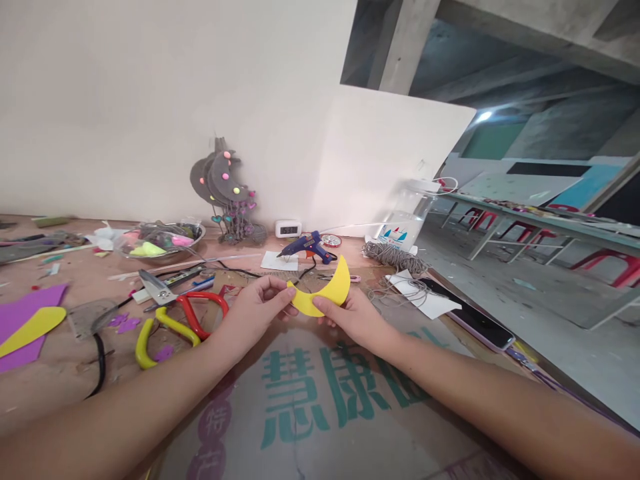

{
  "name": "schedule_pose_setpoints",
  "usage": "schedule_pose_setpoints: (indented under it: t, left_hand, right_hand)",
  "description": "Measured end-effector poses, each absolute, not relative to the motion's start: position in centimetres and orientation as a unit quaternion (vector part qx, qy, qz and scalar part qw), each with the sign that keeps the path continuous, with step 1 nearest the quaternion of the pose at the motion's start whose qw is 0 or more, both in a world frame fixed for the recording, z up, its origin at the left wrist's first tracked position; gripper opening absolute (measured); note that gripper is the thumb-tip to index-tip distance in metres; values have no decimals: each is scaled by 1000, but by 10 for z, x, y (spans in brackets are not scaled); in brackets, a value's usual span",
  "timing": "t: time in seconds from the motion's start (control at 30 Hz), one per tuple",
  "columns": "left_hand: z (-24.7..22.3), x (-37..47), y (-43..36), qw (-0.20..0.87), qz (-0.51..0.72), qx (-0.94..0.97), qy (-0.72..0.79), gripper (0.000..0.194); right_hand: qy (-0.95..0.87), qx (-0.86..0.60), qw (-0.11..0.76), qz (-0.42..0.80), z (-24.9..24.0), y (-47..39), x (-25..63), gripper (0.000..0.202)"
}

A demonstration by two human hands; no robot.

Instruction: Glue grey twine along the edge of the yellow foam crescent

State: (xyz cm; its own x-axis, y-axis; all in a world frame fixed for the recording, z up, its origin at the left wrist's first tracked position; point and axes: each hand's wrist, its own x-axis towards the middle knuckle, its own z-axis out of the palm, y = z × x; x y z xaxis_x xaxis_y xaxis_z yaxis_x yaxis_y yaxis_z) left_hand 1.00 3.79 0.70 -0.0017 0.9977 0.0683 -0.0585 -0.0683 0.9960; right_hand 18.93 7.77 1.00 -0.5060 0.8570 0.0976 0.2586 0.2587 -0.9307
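A yellow crescent moon cutout (334, 291) is held up between both hands, above the printed sheet on the table. My left hand (267, 298) pinches its left tip between thumb and fingers. Along its lower right edge, my right hand (353, 315) grips it with the thumb on the front face; the other fingers are mostly hidden behind. Just beyond the cutout lies a blue hot glue gun (313, 247) on a white card (279, 261). Scissors (193, 313) with red and yellow handles rest left of my left hand.
Purple foam (30, 317) and a yellow piece (37, 327) lie at left. A bowl of colourful bits (160, 241), grey moon ornaments (227, 183) and a small clock (289, 229) stand along the wall. At right are a grey cord bundle (395, 257), plastic jug (407, 217) and phone (473, 317).
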Motion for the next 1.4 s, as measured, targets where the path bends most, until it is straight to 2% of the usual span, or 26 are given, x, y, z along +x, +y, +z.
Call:
schedule_pose_setpoints:
  t: [0.13,0.37,0.8,1.4]
  left_hand:
    - [8,9,37,470,557,497,471,26]
    - [11,7,35,399,551,519,517,31]
    - [10,7,34,408,509,554,517,34]
    - [7,7,35,399,515,550,523,33]
  right_hand:
    - [-703,-351,374,492,16,78,191,33]
    - [-713,-349,384,472,18,79,194,36]
    - [-722,-361,369,462,16,78,195,33]
    - [-729,-364,356,459,14,78,195,35]
